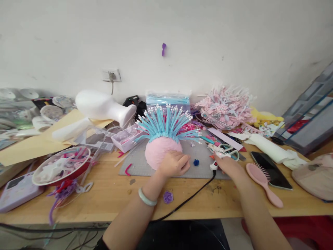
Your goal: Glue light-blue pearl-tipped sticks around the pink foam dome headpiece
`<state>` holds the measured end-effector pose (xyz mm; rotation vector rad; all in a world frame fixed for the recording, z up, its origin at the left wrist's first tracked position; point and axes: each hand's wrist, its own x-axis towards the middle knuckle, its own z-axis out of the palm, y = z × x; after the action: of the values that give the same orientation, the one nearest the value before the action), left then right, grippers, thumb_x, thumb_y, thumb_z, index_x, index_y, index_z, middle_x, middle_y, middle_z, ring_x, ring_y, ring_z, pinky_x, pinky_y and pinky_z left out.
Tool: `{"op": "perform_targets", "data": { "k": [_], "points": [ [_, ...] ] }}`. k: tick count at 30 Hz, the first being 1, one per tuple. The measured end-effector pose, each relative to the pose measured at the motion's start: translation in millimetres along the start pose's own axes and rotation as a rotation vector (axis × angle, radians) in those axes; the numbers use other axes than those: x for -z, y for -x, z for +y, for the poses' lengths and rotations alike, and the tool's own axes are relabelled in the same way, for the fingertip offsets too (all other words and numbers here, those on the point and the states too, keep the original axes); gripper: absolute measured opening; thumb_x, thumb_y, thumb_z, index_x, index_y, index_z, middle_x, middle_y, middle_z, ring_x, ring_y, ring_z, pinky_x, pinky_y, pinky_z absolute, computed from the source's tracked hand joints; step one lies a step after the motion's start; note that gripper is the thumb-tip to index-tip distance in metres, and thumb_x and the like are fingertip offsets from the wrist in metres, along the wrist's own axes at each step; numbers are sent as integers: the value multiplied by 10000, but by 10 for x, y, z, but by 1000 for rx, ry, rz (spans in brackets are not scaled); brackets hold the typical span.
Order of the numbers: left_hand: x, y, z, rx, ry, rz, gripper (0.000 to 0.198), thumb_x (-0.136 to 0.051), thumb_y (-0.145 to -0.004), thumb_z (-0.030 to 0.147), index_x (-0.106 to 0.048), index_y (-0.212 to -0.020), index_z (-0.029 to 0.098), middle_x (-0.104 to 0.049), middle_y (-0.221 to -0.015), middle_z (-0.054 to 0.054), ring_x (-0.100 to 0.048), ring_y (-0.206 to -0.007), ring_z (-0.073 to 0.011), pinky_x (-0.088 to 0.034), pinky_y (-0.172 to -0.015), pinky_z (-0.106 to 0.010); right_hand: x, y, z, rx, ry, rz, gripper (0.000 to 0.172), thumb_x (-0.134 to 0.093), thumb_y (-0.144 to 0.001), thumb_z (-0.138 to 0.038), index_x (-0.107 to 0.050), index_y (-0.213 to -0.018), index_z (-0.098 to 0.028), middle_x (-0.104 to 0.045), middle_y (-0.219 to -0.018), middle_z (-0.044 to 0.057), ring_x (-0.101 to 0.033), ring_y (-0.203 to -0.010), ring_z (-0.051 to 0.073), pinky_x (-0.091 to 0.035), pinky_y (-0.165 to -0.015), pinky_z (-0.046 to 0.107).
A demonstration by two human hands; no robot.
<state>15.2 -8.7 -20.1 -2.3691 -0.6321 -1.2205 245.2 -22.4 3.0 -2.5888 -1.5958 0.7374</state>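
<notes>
A pink fabric-covered dome (156, 152) sits on the grey cutting mat (140, 158), with a fan of blue pipe-cleaner stems (166, 121) tipped with white beads rising behind it. My left hand (174, 163) is closed in front of the dome's right side, its fingers curled. What it pinches, if anything, is hidden. To the right, my right hand (226, 163) is closed at a white corded glue gun (213, 166) with a red switch; its fingers are partly hidden. Scissors (234, 153) lie just beyond that hand. A small dark blue flower (196, 162) rests between my hands.
A purple flower (168, 197) lies near the front edge beside the black cord (191, 198). On the right are a pink hairbrush (261, 178) and a black tablet (275, 173). At left stand a bowl of scraps (37, 178) and a white foam head (97, 104).
</notes>
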Motion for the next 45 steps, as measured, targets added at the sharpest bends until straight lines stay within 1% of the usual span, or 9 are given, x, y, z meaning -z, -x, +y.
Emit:
{"op": "perform_targets", "data": {
  "k": [5,8,11,15,18,23,27,37,45],
  "points": [
    [7,-5,8,2,7,-26,194,-387,-778,138,-557,-690,168,-545,-451,28,-493,-412,-96,-315,-424,-234,35,145,-206,155,-159,182,421,-395,-810,-475,-577,-571,-180,-616,-609,94,-593,-637,209,-376,-556,288],
    [6,3,3,-1,15,-41,188,-392,-785,148,-562,-707,169,-561,-468,24,-496,-419,-97,-319,-428,-231,-87,210,-529,326,-592,-61,369,-420,-818,-481,-570,-654,-186,-585,-556,32,-508,-447,134,-345,-432,248],
    [0,11,-1,9,34,-42,174,-403,-779,138,-568,-734,166,-589,-498,20,-496,-422,-97,-324,-434,-229,-235,167,-821,314,-1024,-314,294,-504,-802,-438,-515,-653,-184,-560,-559,-7,-449,-396,78,-316,-364,193],
    [-5,9,-1,25,39,-52,183,-394,-780,147,-564,-714,168,-582,-484,16,-498,-422,-96,-326,-438,-226,-291,-11,-999,175,-1459,-435,221,-552,-803,-354,-462,-680,-194,-486,-490,-61,-335,-333,30,-237,-307,131],
    [-8,6,-1,30,35,-61,190,-393,-784,152,-553,-685,173,-576,-474,15,-503,-422,-97,-323,-435,-223,-274,-131,-1041,163,-1599,-462,245,-620,-755,-313,-447,-636,-186,-480,-489,-61,-342,-349,23,-247,-305,120],
    [-25,14,-9,32,35,-60,199,-383,-787,156,-549,-681,176,-573,-473,13,-499,-415,-103,-322,-426,-230,-322,-247,-1136,352,-1584,-126,248,-710,-630,-329,-509,-618,-185,-514,-538,-57,-477,-477,61,-419,-450,175],
    [-34,22,-10,24,34,-65,208,-379,-792,162,-554,-680,172,-570,-474,9,-491,-412,-107,-315,-422,-235,-339,-317,-1230,476,-1504,93,272,-717,-560,-388,-545,-622,-187,-541,-552,-51,-519,-541,99,-450,-540,235],
    [-27,12,-54,160,-58,-99,196,-412,-787,169,-586,-695,176,-573,-534,-14,-510,-553,-141,-359,-519,-262,-245,-389,-1337,603,-1155,356,289,-606,-662,-439,-503,-528,-205,-490,-448,-41,-473,-476,127,-405,-509,258],
    [14,2,-90,391,-99,-27,124,-483,-761,169,-601,-726,186,-648,-676,-20,-507,-696,-181,-323,-677,-347,-243,-302,-1461,610,-1182,322,257,-615,-639,-424,-507,-565,-203,-552,-516,-24,-533,-509,140,-438,-530,261]
  ]
}}
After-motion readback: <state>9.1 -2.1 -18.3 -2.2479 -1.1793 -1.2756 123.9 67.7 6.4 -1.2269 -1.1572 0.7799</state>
